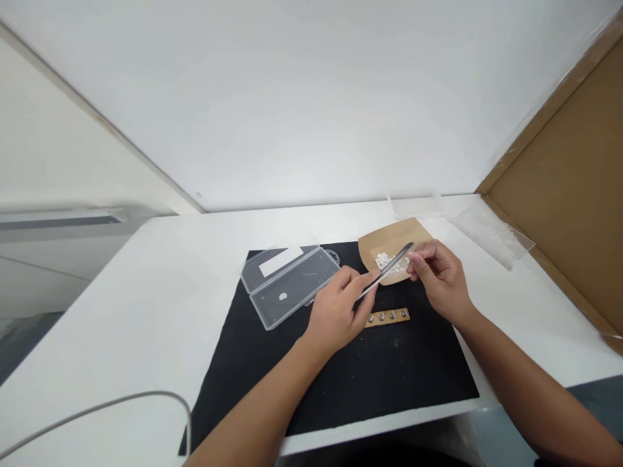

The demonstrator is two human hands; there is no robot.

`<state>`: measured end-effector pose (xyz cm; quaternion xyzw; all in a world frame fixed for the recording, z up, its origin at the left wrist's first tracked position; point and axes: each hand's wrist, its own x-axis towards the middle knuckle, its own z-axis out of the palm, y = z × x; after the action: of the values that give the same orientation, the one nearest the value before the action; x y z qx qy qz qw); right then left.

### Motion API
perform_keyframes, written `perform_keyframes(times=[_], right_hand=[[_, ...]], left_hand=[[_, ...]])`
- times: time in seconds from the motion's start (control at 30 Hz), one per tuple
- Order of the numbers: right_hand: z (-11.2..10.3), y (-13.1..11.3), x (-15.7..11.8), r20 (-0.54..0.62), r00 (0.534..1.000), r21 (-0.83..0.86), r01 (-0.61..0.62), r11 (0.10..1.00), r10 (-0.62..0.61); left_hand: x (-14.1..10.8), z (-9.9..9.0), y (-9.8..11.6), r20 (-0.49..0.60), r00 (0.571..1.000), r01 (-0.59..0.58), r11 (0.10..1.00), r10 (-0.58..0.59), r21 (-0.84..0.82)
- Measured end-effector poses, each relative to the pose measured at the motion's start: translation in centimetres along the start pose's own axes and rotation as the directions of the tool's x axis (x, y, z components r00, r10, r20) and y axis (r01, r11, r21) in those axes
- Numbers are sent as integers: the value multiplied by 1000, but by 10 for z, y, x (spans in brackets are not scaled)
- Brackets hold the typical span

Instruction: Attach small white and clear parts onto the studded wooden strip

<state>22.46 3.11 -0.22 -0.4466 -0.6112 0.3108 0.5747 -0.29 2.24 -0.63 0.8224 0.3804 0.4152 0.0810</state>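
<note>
An open, clear plastic case lies tilted at an angle on the black mat, left of centre, its hinged lid folded back; a white label shows on the lid. The base holds only a small white disc. To the right, a sheet of brown paper lies at the mat's far edge, bearing a loose heap of tiny white pieces. Nearer, a brown strip carries a row of small shiny metal pieces, four of them visible, its left end hidden.

The left hand grips a slim, dark-and-pale blade-like tool, which slants upward in front of the heap. The right hand has its fingertips pinched together beside the tool's tip; whether they hold anything is unclear. On the white surface, a clear plastic piece lies at the far right.
</note>
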Motion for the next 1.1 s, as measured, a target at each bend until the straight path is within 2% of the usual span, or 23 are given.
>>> perform_keyframes(times=[0.07, 0.3, 0.8, 1.0, 1.1], right_hand=[[0, 2, 0, -1, 1000, -16, -16, 1000, 16], [2, 6, -1, -53, 998, -17, -46, 999, 45], [0, 10, 1, 32, 992, 253, -129, 959, 125], [0, 9, 1, -11, 987, 141, -157, 978, 160], [2, 7, 1, -52, 989, 86, -130, 988, 135]], left_hand=[[0, -1, 1, 17, 1000, -18, 1000, 17, 11], [-1, 1, 0, 17, 999, 25, 992, -27, 127], [-4, 10, -2, -84, 996, -11, 1000, 11, 0], [-3, 9, 0, -73, 997, 16, 992, -26, -129], [-3, 9, 2, -58, 996, 50, 984, -61, -168]])
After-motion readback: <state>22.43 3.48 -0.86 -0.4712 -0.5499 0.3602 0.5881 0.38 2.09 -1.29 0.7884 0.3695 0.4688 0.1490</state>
